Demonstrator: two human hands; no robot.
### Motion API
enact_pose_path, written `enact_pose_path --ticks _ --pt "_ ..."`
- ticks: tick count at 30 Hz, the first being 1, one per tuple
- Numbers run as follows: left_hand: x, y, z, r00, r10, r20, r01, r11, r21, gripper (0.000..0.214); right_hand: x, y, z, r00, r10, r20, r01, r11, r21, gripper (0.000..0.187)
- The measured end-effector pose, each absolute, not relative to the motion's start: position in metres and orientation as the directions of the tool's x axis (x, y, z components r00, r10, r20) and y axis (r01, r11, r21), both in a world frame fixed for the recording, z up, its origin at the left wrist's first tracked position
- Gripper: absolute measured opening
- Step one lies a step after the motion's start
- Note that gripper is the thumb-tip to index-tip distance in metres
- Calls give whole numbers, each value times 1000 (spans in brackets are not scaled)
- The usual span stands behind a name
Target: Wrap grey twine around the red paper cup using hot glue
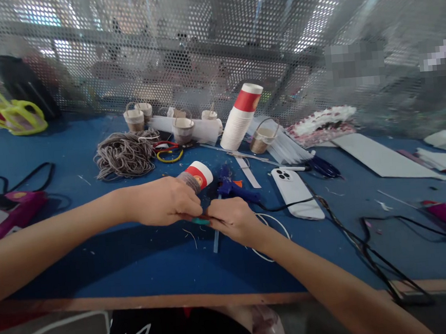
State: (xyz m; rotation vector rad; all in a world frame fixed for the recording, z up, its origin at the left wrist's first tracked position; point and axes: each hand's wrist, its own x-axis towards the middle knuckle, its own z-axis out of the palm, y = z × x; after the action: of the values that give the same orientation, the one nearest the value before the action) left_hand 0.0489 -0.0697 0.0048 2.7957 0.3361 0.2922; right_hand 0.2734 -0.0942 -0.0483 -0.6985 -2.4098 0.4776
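My left hand (167, 199) is closed round a red and white paper cup (205, 171), which tilts with its white end up and to the right. Grey cord (189, 180) wraps part of the cup just above my fingers. My right hand (232, 217) meets the left one, its fingers pinched together; what they grip is hidden. A bit of something green (201, 220) shows under the fingertips. Just beyond my right hand lies a blue glue gun (230, 186), and a translucent glue stick (216, 241) points from it toward me.
A tangled heap of grey cord (125, 155) lies behind my left hand. Farther back stand a tall stack of paper cups (238, 122) and several small cord-wrapped buckets (183, 130). To the right are a white phone (298, 194) and black cables (344, 229). A magenta glue gun (21, 211) lies left.
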Motion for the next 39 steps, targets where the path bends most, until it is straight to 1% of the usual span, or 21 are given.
enact_pose_path --ticks 3,5,6,8,9,10,12,14,15,16,18,19,20,22,23,25,29,32,34,37,39 --pt "43 -65 6 931 293 216 211 -918 336 28 276 -93 -48 -693 586 419 362 786 -501 47" --pt "37 -56 6 869 392 302 262 -882 391 33 278 -90 -46 -643 647 411 359 728 -584 45" --pt "34 -51 5 795 474 379 298 -849 437 34 279 -88 -46 -592 700 398 351 669 -655 44" --pt "28 -41 0 540 666 515 381 -739 555 31 280 -84 -45 -455 827 330 281 485 -828 45" --pt "26 -36 -3 414 722 554 381 -690 615 28 280 -82 -45 -398 875 274 213 379 -901 47" --pt "24 -32 -7 324 768 552 404 -640 653 26 279 -80 -45 -363 906 216 135 280 -950 47" --pt "22 -25 -15 219 803 555 467 -585 663 30 278 -77 -44 -347 929 129 10 142 -990 47" --pt "23 -20 -23 251 742 622 488 -652 580 37 277 -75 -44 -359 929 85 -50 72 -996 47" --pt "24 -19 -27 329 682 653 479 -717 507 39 277 -74 -43 -362 930 70 -65 49 -997 47" --pt "25 -17 -30 429 619 658 448 -778 440 47 278 -74 -43 -363 930 58 -77 32 -997 46" --pt "28 -16 -37 623 517 587 375 -856 355 77 279 -73 -41 -361 931 45 -104 7 -995 45" --pt "29 -15 -40 693 482 537 353 -875 331 87 279 -73 -40 -354 934 41 -118 -2 -993 44" --pt "29 -13 -43 745 452 491 336 -890 309 89 280 -72 -39 -345 938 37 -130 -9 -991 43" --pt "27 -10 -48 785 427 449 323 -900 292 75 281 -71 -37 -324 945 39 -141 -8 -990 38" --pt "25 -7 -49 776 440 453 332 -894 299 69 282 -71 -37 -312 949 45 -138 2 -990 34" --pt "18 -2 -50 742 487 461 368 -871 326 70 284 -69 -38 -289 955 66 -128 29 -991 29" --pt "4 6 -49 710 620 334 501 -778 378 97 288 -65 -44 -240 963 124 -100 103 -990 35" --pt "-1 9 -51 693 670 264 528 -722 446 99 289 -63 -47 -204 963 175 -70 164 -984 34" --pt "-1 11 -54 668 681 300 459 -695 554 96 289 -64 -47 -181 962 205 -69 196 -978 34" --pt "4 13 -62 611 677 410 221 -644 732 101 288 -64 -48 -146 955 258 -66 251 -966 36" --pt "10 13 -69 573 658 488 72 -634 770 106 289 -63 -50 -138 950 282 -42 279 -959 33"
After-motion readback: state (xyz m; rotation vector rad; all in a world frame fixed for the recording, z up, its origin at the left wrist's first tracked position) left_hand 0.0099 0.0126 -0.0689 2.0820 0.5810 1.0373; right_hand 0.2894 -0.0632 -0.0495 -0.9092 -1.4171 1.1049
